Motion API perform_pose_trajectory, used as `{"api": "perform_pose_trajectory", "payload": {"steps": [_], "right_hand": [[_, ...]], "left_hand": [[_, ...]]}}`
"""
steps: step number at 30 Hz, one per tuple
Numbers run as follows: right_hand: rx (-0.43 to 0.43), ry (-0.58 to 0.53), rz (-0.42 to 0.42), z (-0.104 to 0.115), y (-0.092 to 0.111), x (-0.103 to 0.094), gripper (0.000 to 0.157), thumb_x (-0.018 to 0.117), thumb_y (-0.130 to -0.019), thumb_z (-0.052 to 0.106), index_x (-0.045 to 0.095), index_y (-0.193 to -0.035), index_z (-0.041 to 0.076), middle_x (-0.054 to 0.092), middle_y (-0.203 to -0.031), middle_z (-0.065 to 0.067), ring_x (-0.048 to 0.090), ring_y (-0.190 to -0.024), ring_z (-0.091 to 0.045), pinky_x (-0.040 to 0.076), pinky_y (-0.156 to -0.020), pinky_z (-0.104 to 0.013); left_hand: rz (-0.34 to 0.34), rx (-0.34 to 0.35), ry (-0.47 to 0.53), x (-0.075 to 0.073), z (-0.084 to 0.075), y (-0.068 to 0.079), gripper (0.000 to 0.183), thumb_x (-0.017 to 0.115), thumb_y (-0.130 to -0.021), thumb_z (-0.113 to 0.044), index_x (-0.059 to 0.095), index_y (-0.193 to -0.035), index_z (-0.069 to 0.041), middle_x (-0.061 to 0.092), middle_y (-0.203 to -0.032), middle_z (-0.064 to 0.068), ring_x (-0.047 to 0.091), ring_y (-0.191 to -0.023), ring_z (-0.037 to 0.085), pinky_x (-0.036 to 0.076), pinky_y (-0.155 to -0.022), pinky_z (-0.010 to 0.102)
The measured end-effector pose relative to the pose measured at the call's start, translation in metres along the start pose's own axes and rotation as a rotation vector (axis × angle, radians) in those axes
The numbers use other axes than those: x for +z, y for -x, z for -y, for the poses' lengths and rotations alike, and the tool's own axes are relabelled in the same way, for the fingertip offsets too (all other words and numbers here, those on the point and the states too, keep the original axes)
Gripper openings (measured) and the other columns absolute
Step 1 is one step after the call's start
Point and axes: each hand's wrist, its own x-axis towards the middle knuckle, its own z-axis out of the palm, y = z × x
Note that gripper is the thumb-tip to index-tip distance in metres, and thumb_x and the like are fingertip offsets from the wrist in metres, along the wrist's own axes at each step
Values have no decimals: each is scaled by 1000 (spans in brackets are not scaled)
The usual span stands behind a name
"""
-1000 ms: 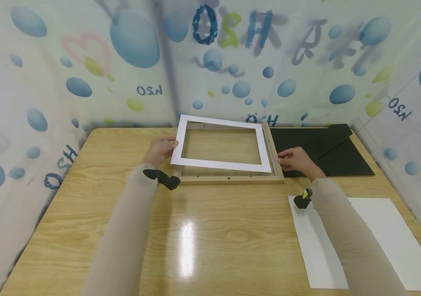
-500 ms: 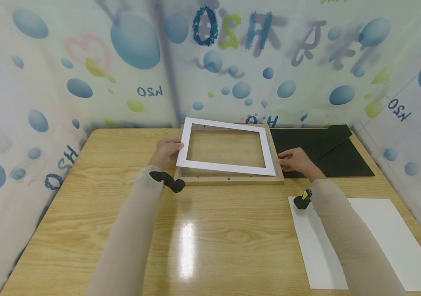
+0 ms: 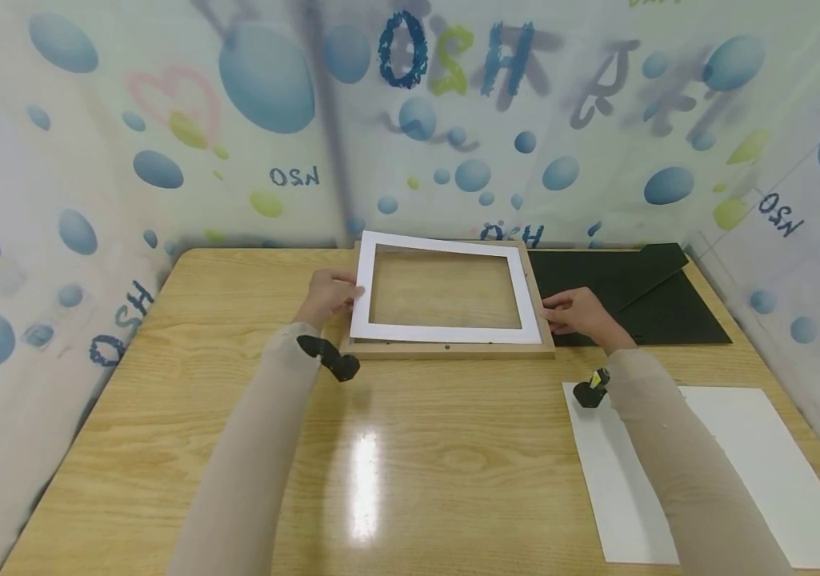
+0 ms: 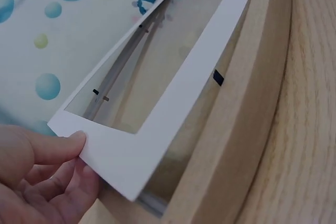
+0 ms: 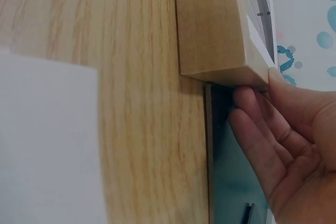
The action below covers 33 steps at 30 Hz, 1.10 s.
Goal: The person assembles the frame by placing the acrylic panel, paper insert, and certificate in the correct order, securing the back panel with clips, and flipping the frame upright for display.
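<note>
Here, our left grip (image 3: 329,298) pinches the white rectangular card mat (image 3: 446,334) at nine o'clock, tilted over the pale wooden frame (image 3: 395,351); our right grip (image 3: 577,312) clasps the frame at three. Light and bendy, we judge: hold the mat's borders.

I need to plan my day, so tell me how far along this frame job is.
Looks done: the wooden frame lies open on the table, with the black board beside it. In hand: the left hand pinches the white mat, its left end raised over the frame, while the right hand holds the frame's right side. Apparently left: laying the mat flat, perhaps adding the white sheet and fitting the board.
</note>
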Motion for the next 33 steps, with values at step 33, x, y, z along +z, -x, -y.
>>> {"api": "perform_pose_trajectory", "payload": {"steps": [33], "right_hand": [[-8, 10, 3, 1, 2, 1, 39, 58, -91, 13, 51, -121, -12, 61, -101, -23, 63, -72, -16, 54, -72, -36]], "left_hand": [[-173, 253, -575, 14, -4, 8, 15, 74, -74, -4, 64, -82, 5, 62, -86, 16, 56, -78, 25, 48, -69, 33]]}}
